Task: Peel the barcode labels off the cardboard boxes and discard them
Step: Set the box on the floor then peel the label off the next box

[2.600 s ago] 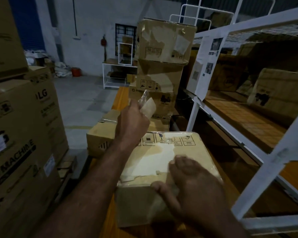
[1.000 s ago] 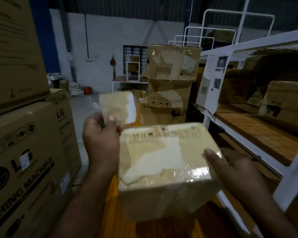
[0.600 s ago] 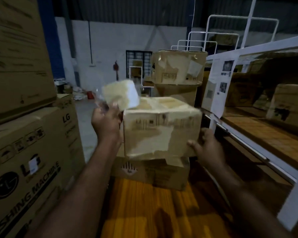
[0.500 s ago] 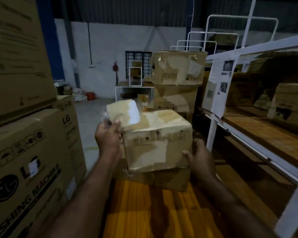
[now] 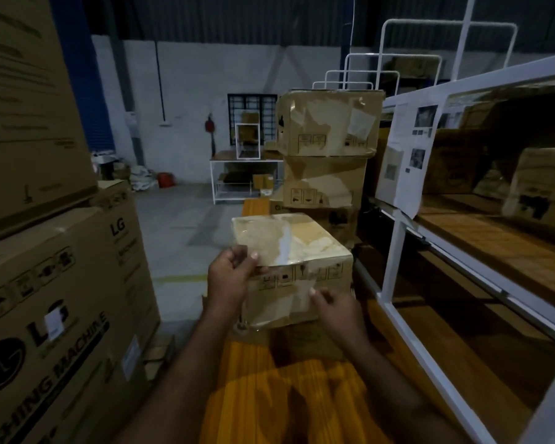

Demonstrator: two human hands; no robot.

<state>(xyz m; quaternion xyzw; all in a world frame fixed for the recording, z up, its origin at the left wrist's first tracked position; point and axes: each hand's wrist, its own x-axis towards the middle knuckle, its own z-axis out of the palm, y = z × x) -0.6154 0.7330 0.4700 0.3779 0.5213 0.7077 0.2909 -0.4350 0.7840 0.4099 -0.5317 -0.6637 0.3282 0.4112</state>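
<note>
A small cardboard box (image 5: 321,251) with a torn pale patch on its front stands on top of another box (image 5: 305,339) straight ahead. My left hand (image 5: 229,278) is at the small box's near left top corner. It pinches a peeled tan label with a white edge (image 5: 258,241), held in front of the box's top. My right hand (image 5: 337,310) is at the front face, its fingertips against the torn patch. Whether it pinches anything there is unclear.
Large LG washing-machine boxes (image 5: 61,283) are stacked at the left, one with a small white label (image 5: 55,322). A tall stack of worn boxes (image 5: 327,155) rises behind. A white metal rack (image 5: 394,251) with boxes and hanging paper sheets (image 5: 407,155) lines the right. An orange slatted surface (image 5: 269,395) lies below.
Both hands lifted the small box and set it on the box farther ahead. My left hand lowered the peeled label; my right hand shifted from the box's right side to its front.
</note>
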